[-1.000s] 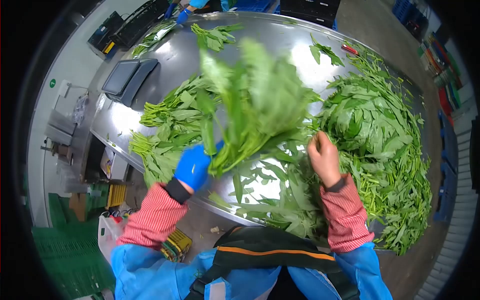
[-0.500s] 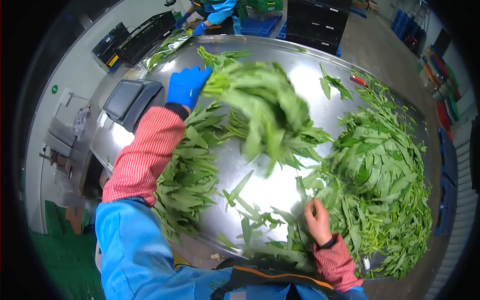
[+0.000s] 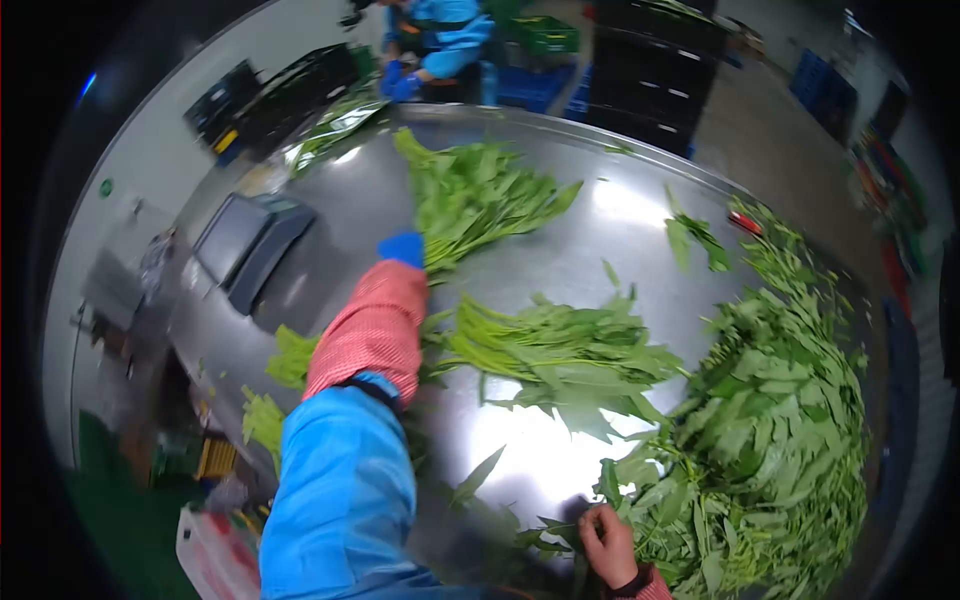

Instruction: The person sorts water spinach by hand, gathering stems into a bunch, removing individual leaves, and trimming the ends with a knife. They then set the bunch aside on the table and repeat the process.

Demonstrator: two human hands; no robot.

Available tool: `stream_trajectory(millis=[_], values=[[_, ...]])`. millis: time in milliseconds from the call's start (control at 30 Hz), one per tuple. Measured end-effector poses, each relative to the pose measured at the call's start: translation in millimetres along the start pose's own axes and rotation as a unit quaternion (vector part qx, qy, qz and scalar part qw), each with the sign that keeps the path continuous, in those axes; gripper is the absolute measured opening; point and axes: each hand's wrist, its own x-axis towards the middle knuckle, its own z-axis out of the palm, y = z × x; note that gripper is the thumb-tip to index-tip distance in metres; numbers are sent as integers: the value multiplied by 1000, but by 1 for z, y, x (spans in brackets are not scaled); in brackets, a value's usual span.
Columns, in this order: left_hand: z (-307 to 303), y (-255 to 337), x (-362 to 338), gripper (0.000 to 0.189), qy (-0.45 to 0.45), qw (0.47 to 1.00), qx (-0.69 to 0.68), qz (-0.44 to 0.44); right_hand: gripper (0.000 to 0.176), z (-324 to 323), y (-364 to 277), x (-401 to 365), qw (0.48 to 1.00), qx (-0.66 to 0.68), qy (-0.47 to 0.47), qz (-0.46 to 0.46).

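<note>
My left hand (image 3: pixel 402 248), in a blue glove, is at the lower left edge of a bunch of long-leaved greens (image 3: pixel 490 195) lying on the far part of the metal table. My sleeve hides most of its fingers, so its grip does not show. Nearer me, a second bunch of greens (image 3: pixel 560 340) lies with its stems to the left. Bare and closed, my right hand (image 3: pixel 607 545) is low at the front, beside some loose leaves (image 3: pixel 545 538) and the large heap of greens (image 3: pixel 770 430). Whatever its curled fingers hold is hidden.
A dark flat-screened device, perhaps a scale (image 3: pixel 250 245), stands at the table's left. More greens (image 3: pixel 265 425) show behind my left arm. A red-handled tool (image 3: pixel 745 222) lies at the far right. Across the table is another person (image 3: pixel 445 40); black crates (image 3: pixel 650 75) are stacked behind.
The bunch my left hand was swinging in the air now lies on the far part of the table. My right hand has come down toward the front edge. The view has shifted.
</note>
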Motion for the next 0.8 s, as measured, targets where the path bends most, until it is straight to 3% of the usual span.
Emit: stream_trajectory(millis=[67, 133, 233, 333, 367, 433, 500, 567, 600, 633, 667, 767, 800], values=[[16, -7, -1, 29, -57, 997, -47, 15, 11, -3, -3, 2, 998, -28, -21, 51], [8, -9, -6, 46, -70, 997, -31, -9, 12, -3, -11, 5, 1000, -11, -11, 6], [-72, 4, -28, 61, -167, 986, 9, 15, 14, -3, -19, 5, 997, 26, -46, -62], [-157, 31, -72, 89, -134, 984, 102, 63, 15, -12, -38, 1, 972, 151, -126, -131], [-164, 36, -80, 94, -75, 991, 80, 72, 16, -17, -43, 1, 943, 256, -192, -93], [-173, 49, -97, 102, 38, 994, 33, 102, 18, -25, -45, -2, 834, 461, -303, -14], [-191, 71, -128, 96, 76, 980, -84, 164, 23, -28, -48, -2, 816, 487, -308, -39], [-203, 98, -171, 89, 102, 937, -211, 259, 28, 1, -26, -3, 890, 336, -280, -129], [-203, 110, -197, 85, 112, 901, -276, 314, 31, -7, -22, -18, 943, 137, -212, -217], [-202, 123, -222, 82, 85, 894, -291, 329, 35, -17, -20, -29, 945, -77, -138, -287], [-200, 132, -249, 79, 61, 888, -304, 340, 38, -28, -18, -38, 893, -290, -64, -337], [-175, 152, -328, 71, -68, 836, -401, 368, 45, -54, 7, -50, 957, -44, -116, -262], [-167, 157, -354, 66, -110, 818, -426, 371, 40, -75, 9, -55, 961, -49, -58, -266]])
